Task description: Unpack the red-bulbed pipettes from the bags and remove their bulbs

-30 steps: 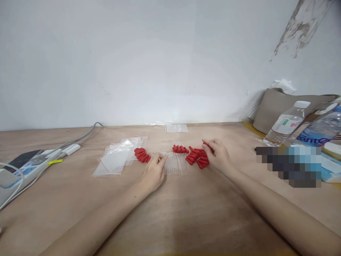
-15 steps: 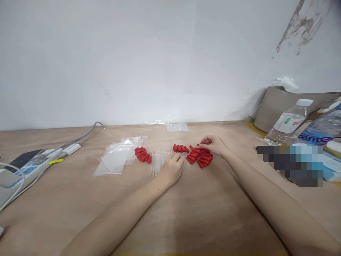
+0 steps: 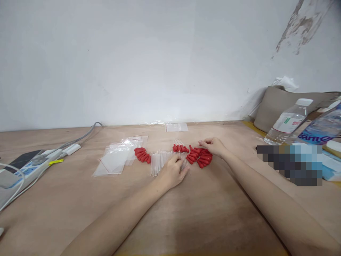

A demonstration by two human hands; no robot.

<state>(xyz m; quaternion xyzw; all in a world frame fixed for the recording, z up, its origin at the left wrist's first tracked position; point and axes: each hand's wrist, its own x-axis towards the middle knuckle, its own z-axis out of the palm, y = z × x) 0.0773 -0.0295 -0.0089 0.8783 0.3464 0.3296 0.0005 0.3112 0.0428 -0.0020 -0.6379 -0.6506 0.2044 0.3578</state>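
My left hand (image 3: 174, 172) rests over the right part of a row of thin clear tubes (image 3: 160, 161), its thumb apart from its curled fingers, and nothing plainly shows in its grip. Small red bulb-ended pieces, rubbery in look, lie just beyond its fingers as a short red row (image 3: 181, 148). My right hand (image 3: 214, 146) hovers at the back of the right-hand red cluster (image 3: 204, 158), thumb and forefinger close together. Whether a small piece is between those fingertips cannot be made out. Left of the tubes lies another curved red group (image 3: 142, 155).
Clear zip bags (image 3: 114, 158) are spread at the left, and a single bag (image 3: 177, 127) lies near the wall. A power strip (image 3: 26, 174) with cables is farther left. At the right stand a water bottle (image 3: 289, 122) and a grey-brown bag (image 3: 274, 106).
The red piece that showed in my right fingertips is no longer visible there; that hand has shifted slightly. My left thumb has spread toward the right, away from the fingers.
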